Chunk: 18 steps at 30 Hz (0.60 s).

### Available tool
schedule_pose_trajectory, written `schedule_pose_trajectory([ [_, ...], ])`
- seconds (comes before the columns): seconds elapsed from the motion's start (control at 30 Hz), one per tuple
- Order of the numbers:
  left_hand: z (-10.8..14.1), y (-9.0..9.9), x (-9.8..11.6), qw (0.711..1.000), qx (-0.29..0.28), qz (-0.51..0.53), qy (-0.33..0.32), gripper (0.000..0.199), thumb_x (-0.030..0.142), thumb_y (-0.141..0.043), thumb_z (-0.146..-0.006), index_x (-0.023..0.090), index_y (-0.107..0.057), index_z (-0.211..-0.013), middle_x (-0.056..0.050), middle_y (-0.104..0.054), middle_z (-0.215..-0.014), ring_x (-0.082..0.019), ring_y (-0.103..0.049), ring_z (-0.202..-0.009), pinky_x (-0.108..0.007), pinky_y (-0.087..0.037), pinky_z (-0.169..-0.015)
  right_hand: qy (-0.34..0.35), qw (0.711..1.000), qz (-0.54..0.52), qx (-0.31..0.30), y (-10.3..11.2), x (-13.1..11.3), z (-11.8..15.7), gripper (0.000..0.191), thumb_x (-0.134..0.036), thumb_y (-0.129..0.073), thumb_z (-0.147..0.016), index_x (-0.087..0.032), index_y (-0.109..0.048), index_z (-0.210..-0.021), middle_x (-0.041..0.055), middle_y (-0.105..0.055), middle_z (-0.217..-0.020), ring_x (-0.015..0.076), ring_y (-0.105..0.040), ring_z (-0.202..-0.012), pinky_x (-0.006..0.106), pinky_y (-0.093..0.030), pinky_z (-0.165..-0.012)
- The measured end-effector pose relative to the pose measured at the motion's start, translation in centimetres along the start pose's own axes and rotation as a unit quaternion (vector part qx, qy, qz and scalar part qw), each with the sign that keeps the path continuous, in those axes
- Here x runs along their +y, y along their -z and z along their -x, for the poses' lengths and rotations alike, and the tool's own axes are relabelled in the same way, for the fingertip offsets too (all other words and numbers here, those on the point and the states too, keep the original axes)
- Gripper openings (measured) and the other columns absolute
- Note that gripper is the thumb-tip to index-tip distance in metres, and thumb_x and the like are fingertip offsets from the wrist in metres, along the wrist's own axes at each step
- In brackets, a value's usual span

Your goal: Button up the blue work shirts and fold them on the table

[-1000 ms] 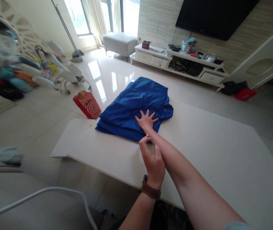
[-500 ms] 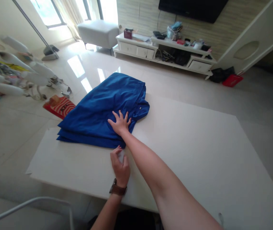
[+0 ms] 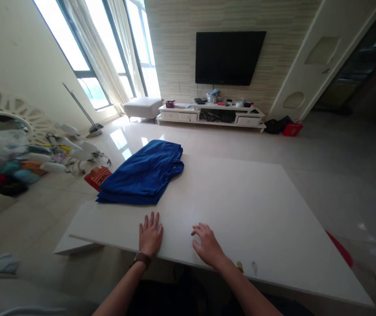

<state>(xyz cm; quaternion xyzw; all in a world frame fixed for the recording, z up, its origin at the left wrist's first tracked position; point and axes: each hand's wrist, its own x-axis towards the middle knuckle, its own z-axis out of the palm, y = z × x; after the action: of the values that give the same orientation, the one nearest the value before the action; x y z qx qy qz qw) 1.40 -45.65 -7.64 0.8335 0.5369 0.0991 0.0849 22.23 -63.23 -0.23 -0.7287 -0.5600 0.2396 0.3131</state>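
Observation:
A blue garment point(image 3: 142, 173), folded in layers with what looks like a collar at its right side, lies on the far left part of the white table point(image 3: 240, 206). My left hand point(image 3: 150, 235), with a brown-strapped watch point(image 3: 142, 259) at the wrist, rests flat near the front edge, fingers spread, just short of the garment and apart from it. To its right, my right hand point(image 3: 206, 243) is over the tabletop with fingers loosely curved and nothing seen in them.
Two small objects, one yellowish point(image 3: 240, 266) and one pale point(image 3: 254, 267), lie by the table's front edge. Behind the garment stands a red patterned bag point(image 3: 99, 177). Along the far wall are a white TV cabinet point(image 3: 211, 118) and a grey ottoman point(image 3: 142, 107).
My right hand has left the garment and come back to the right. My left hand has opened from a curl and lies flat. The view has tilted up.

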Motion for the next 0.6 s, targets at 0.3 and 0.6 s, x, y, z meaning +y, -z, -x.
schedule_pose_trajectory([
  [0.3, -0.6, -0.2, 1.0, 0.997, 0.008, -0.055, 0.062, 0.058, 0.027, -0.038, -0.100, 0.021, -0.044, -0.157, -0.006, -0.034, -0.167, -0.028, -0.024, -0.157, -0.051, -0.017, -0.127, 0.068, 0.983, 0.045, -0.164, 1.2, 2.0, 3.3, 0.042, -0.021, -0.057, -0.083, -0.023, -0.068, -0.123, 0.0077, -0.049, -0.158, 0.0331, -0.023, -0.156, 0.055, -0.027, -0.121],
  [0.6, -0.6, 0.0, 0.7, 0.996, 0.004, -0.044, 0.079, 0.058, 0.023, -0.043, -0.097, 0.024, -0.048, -0.155, -0.004, -0.038, -0.165, -0.023, -0.026, -0.156, -0.047, -0.017, -0.127, 0.088, 0.966, 0.037, -0.241, -2.5, 7.4, 3.6, 0.076, -0.027, -0.062, -0.080, -0.034, -0.046, -0.154, 0.0021, -0.023, -0.171, 0.0371, -0.002, -0.159, 0.066, -0.009, -0.124],
])
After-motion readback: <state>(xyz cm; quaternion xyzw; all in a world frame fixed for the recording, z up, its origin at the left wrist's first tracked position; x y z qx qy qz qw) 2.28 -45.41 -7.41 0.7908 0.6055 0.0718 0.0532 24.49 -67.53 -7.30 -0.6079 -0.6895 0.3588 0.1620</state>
